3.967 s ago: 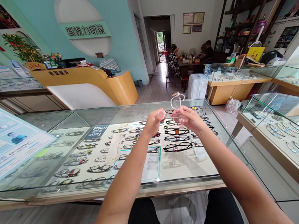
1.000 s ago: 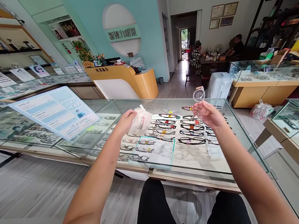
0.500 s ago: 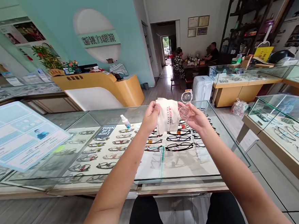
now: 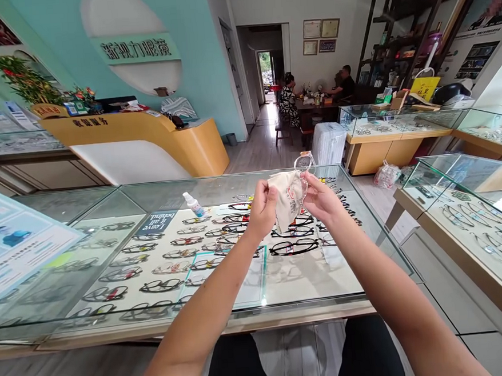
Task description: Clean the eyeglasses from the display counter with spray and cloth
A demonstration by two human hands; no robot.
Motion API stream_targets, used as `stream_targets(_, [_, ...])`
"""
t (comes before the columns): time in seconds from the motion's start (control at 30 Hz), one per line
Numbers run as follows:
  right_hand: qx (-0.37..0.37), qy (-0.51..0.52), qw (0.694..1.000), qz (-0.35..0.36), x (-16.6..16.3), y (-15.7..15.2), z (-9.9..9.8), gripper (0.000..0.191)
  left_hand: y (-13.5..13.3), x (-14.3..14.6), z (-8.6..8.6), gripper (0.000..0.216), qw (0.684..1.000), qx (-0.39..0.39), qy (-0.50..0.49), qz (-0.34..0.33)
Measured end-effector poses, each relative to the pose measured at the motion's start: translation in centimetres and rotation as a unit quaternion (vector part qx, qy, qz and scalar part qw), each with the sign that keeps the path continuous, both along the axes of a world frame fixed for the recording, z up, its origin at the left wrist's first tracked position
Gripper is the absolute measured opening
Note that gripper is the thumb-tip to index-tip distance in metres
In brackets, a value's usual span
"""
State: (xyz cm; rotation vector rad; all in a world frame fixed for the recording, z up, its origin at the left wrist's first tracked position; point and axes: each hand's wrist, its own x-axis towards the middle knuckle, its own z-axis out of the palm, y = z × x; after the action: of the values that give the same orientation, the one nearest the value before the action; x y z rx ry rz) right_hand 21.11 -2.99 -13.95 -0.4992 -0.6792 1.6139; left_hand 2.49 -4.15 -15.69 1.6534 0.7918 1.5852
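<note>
Pinched between the thumb and fingers of my left hand (image 4: 264,210) is a cream cleaning cloth (image 4: 282,194) with red print. My right hand (image 4: 324,199) grips a pair of clear-framed eyeglasses (image 4: 304,162) over the glass counter. One round lens sticks up above my right fingers, with a small orange tag at its top. The other lens lies against the cloth, partly covered by it. Both hands are close together, with the cloth and glasses between them. A white spray bottle (image 4: 194,204) stands on the counter, left of my left hand.
Rows of spectacle frames (image 4: 293,246) lie inside the glass display case under my hands. A blue-and-white printed sheet (image 4: 18,244) is at the left. Another glass case (image 4: 472,218) stands at the right. Two people sit at a table in the back, near a wrapped suitcase (image 4: 328,142).
The cloth has gone from hanging flat to being bunched against the lower lens. My left hand has come nearer my right. The view has turned a little to the right.
</note>
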Motion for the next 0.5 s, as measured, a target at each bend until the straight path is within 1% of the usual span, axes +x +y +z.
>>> stream_targets(0.1, [0.034, -0.025, 0.999, -0.022, 0.0, -0.2, 0.1, 0.035, -0.8, -0.1, 0.1, 0.041, 0.997, 0.042, 0.059, -0.008])
stream_targets(0.2, [0.068, -0.05, 0.996, -0.041, 0.1, -0.4, 0.3, 0.033, -1.4, -0.1, 0.4, 0.025, 0.986, 0.117, 0.12, 0.001])
stream_targets(0.3, [0.072, -0.066, 0.994, -0.059, 0.2, -0.5, 0.5, 0.034, -1.7, -0.1, 0.7, 0.011, 0.959, 0.217, 0.176, 0.051])
stream_targets(0.4, [0.061, -0.067, 0.993, -0.072, 0.2, -0.6, 0.6, 0.036, -1.7, -0.1, 0.7, 0.006, 0.92, 0.306, 0.229, 0.088])
stream_targets(0.47, [0.057, -0.062, 0.994, -0.069, 0.2, -0.7, 0.8, 0.039, -1.6, 0.0, 0.8, 0.006, 0.905, 0.333, 0.25, 0.089])
stream_targets(0.5, [0.056, -0.061, 0.995, -0.063, 0.2, -0.7, 0.8, 0.041, -1.7, 0.0, 0.9, 0.008, 0.902, 0.336, 0.256, 0.085])
